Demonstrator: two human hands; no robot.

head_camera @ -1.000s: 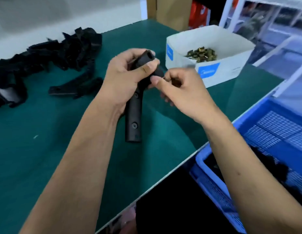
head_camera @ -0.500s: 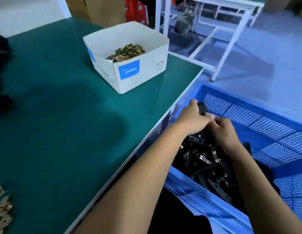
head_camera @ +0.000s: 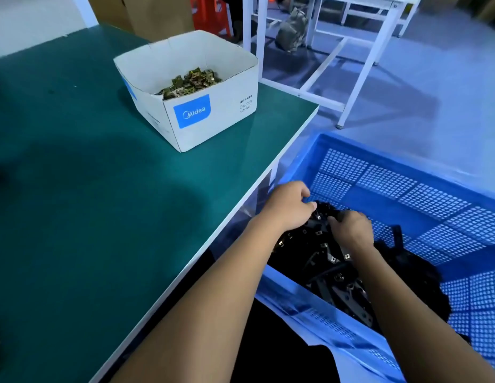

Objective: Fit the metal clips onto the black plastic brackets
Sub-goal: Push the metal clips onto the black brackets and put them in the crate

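Our left hand (head_camera: 289, 207) reaches down into the blue crate (head_camera: 406, 172) beside the table, fingers curled, with the fingertips at the top of the heap of black brackets (head_camera: 332, 261). Our right hand (head_camera: 351, 229) sits just beside it, lower in the same heap, fingers bent down among the parts. Both hands touch the brackets, but the dark plastic hides the fingertips, so we cannot tell whether either hand actually grips a bracket or only rests curled on the pile.

The brackets lie jumbled in the near part of the crate, and many of them show small bright metal clips (head_camera: 346, 256) already seated on them. The crate has perforated walls and floor, and its far part is bare.

To our left runs the green table (head_camera: 102, 203), its white edge passing just beside our left forearm. Farther back on it stands a white cardboard box (head_camera: 213, 117) with a blue Midea logo, open at the top and holding a heap of loose brass-coloured clips (head_camera: 189, 82). A few more clips show at the table's near left edge. Beyond the table stands a white metal frame (head_camera: 359, 87) on a pale floor.
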